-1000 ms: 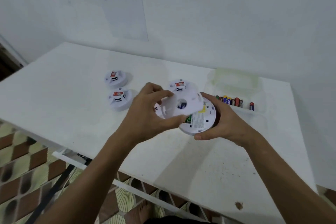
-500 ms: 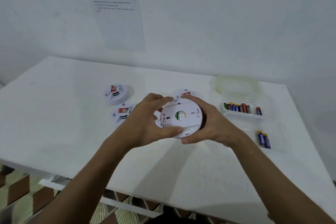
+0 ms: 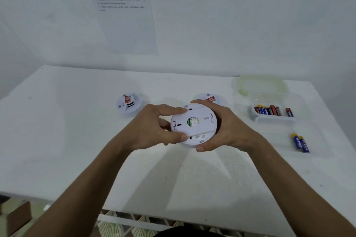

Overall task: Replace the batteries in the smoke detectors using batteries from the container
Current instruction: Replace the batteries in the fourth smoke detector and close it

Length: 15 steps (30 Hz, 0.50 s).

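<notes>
Smoke detector point(image 3: 193, 124) held above the white table point(image 3: 77, 140), back side up, between both hands. My left hand point(image 3: 154, 128) curls round its left edge, thumb low at the rim, index finger across the top edge. My right hand point(image 3: 227, 127) cups the right side, fingers wrapped over the far rim, thumb under the near edge. Both hands grip; neither is spread.

The back plate point(image 3: 185, 121) sits on the body, green showing through its centre hole. My read: I am seating and twisting the plate to lock it. To do it well, keep the plate flat on the body, line up the tabs, turn one hand against the other with even pressure, and stop when it catches. Forcing a tilted plate could snap a tab.

Container point(image 3: 273, 116) of batteries stands well to the right; two blue batteries point(image 3: 300, 143) lie nearer me. Two more detectors sit behind: one at left point(image 3: 129, 106), one point(image 3: 209, 99) just beyond my right hand.
</notes>
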Available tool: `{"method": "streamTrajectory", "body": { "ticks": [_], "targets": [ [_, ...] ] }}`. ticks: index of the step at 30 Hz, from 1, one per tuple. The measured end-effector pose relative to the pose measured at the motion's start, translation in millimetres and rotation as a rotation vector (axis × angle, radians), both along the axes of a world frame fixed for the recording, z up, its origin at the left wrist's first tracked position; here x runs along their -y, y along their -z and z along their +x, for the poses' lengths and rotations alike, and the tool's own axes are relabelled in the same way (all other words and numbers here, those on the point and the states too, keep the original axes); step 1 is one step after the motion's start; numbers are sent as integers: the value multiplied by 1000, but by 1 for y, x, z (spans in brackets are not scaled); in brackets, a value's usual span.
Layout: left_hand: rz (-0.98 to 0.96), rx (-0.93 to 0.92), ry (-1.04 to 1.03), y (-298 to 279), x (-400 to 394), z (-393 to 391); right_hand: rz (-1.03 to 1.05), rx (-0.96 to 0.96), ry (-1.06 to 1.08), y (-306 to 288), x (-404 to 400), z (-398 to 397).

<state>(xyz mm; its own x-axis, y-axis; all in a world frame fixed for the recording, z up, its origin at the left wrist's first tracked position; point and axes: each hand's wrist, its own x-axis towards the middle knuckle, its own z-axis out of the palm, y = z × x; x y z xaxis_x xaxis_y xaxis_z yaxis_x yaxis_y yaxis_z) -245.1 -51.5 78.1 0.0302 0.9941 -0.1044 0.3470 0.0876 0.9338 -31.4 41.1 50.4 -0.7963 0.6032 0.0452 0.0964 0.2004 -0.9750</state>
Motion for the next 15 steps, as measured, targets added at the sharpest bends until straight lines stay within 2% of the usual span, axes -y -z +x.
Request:
{"method": "streamTrajectory", "body": {
  "ticks": [4,9,15],
  "targets": [
    [37,-39,38,-1,-2,-7,17,9,35,-3,4,-7],
    [103,-57,-60,6,0,-4,10,-50,93,-1,12,-12],
    [102,-51,58,6,4,-17,-1,-24,68,-1,18,-19]
  ]
}}
